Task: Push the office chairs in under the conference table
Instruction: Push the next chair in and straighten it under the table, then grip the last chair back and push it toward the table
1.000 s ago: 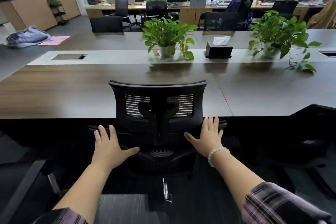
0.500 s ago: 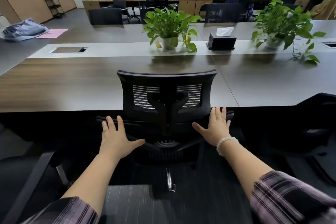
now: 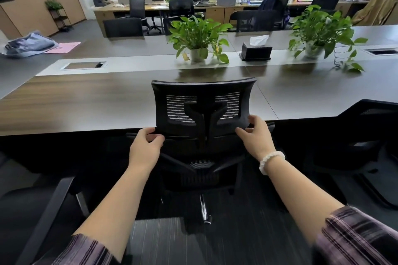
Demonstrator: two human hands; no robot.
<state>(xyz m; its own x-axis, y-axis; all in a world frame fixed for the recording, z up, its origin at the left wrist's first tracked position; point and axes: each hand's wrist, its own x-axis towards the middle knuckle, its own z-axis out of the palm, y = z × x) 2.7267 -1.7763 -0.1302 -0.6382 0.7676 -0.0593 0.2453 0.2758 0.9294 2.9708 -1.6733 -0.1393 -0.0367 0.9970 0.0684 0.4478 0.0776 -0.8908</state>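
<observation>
Symmetrically, left hand (image 3: 146,145) and right hand (image 3: 257,135) curled round lower backrest edges of the office chair (image 3: 203,92).

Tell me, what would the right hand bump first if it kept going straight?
The right hand grips the black mesh office chair back; beyond it, probably the dark wooden conference table's edge.

single view, head-worn, wide-angle. set above and behind an office chair (image 3: 204,103), facing forward and down across the conference table (image 3: 86,101). nearest the lens: forearms, left hand (image 3: 146,146) and right hand (image 3: 256,137) gripping the chair back. far field: desks, monitors. straight lines bow toward the frame edges.
</observation>
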